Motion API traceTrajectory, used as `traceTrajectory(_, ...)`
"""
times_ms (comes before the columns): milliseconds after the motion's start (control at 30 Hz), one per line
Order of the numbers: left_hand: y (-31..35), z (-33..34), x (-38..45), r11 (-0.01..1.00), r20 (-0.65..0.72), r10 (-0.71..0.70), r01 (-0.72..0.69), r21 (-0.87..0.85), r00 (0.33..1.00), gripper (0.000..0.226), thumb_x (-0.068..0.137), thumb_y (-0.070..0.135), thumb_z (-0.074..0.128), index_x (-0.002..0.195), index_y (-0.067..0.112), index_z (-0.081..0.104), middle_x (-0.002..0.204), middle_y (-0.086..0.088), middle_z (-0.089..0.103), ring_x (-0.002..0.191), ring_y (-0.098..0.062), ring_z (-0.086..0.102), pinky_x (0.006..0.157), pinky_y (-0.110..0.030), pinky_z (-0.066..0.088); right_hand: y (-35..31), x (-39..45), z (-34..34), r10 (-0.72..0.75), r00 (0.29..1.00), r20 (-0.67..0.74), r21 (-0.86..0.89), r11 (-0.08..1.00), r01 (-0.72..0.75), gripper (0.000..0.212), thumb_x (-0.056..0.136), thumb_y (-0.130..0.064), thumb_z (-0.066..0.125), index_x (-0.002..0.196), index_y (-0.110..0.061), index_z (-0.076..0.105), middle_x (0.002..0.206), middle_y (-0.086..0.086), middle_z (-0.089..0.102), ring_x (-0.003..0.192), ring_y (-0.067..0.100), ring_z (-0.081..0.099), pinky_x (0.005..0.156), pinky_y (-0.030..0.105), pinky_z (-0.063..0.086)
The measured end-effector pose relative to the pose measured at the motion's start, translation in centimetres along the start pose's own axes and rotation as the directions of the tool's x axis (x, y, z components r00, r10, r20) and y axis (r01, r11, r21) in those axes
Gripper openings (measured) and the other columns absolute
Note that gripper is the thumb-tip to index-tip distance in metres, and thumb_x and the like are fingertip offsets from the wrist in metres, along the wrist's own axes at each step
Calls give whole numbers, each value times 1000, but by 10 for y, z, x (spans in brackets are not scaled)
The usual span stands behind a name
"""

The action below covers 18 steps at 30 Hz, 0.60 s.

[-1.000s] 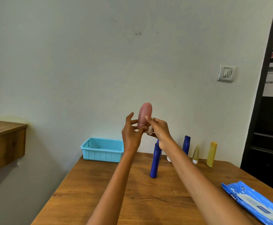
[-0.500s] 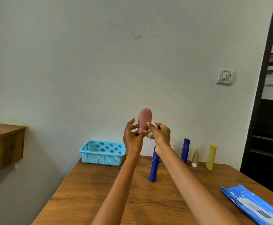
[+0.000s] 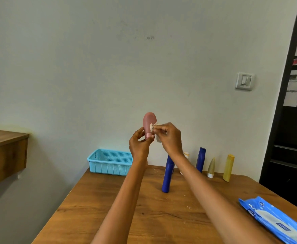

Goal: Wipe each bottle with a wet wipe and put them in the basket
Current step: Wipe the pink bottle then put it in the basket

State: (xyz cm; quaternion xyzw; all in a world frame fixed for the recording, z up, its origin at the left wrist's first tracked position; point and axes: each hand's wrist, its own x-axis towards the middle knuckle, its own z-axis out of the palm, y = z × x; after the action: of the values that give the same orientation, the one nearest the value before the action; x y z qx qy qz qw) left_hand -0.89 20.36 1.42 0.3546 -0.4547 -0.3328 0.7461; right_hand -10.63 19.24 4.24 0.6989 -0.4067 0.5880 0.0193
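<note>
While the left hand (image 3: pixel 139 144) pinches the pink bottle (image 3: pixel 149 124) by its cap, raised above the table (image 3: pixel 126 205), the right hand (image 3: pixel 169 136) pinching the wipe (image 3: pixel 153 126) should probably turn it to clean every side before the basket (image 3: pixel 110 162).

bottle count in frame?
6: pink bottle in the hands; near blue bottle, white bottle behind the right arm, far blue bottle, beige tube, yellow bottle standing on the table.
</note>
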Motion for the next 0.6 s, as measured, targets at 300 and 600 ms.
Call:
traceTrajectory(300, 1, -6, 5, 999, -99, 11, -5, 54, 995, 68, 78, 7, 74, 137, 17, 41, 119, -8, 62, 87, -15, 62, 64, -11, 41, -7, 9, 2, -200, 958, 204, -238, 940, 246, 20, 89, -28, 63, 101, -16, 74, 102, 4, 70, 93, 16, 64, 70, 19, 50)
traceTrajectory(600, 3, -5, 6, 998, -75, -56, 58, 27, 996, 69, 77, 6, 73, 136, 19, 40, 118, -8, 62, 97, -21, 61, 73, -21, 43, -15, 42, 3, -107, 994, 23, -421, 901, 107, 33, 89, -42, 60, 112, -20, 66, 107, 2, 67, 97, 16, 56, 63, 21, 39)
